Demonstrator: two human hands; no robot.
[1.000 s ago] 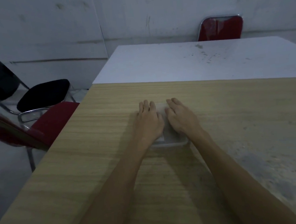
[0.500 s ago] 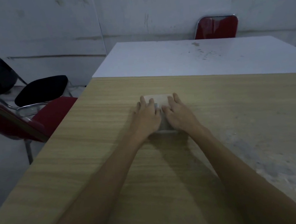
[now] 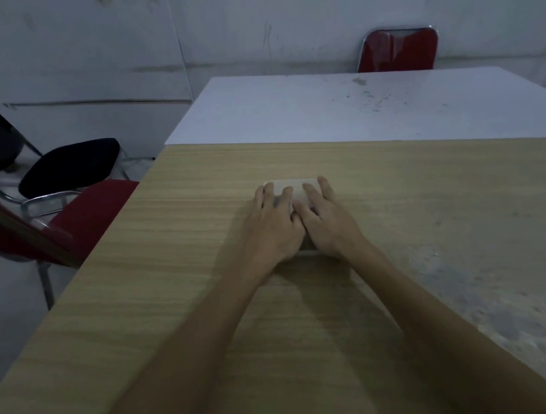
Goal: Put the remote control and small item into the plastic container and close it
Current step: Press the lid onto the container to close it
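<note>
Dim grey walls stood behind a white table (image 3: 338, 105) that butted against the far edge of a wood-grain bench (image 3: 175, 318). From the head view, a red chair (image 3: 398, 50) sat at the white table's far side, and off the bench's left edge stood another red-seated chair (image 3: 93, 209) and a black-seated one (image 3: 68, 166).

Toward the middle of the bench, nearer its far edge, lay the plastic container (image 3: 291, 186), lid on, mostly covered by both hands. The left hand (image 3: 275, 228) lay flat on the lid, its fingers (image 3: 286, 194) slightly spread and extended, gripping nothing. The right hand (image 3: 329, 223) lay beside it, touching it at the thumbs, fingers likewise flat and a little apart. Whether the remote control and small item were inside could not be told. Pale dusty patches marked the bench toward its right edge.
</note>
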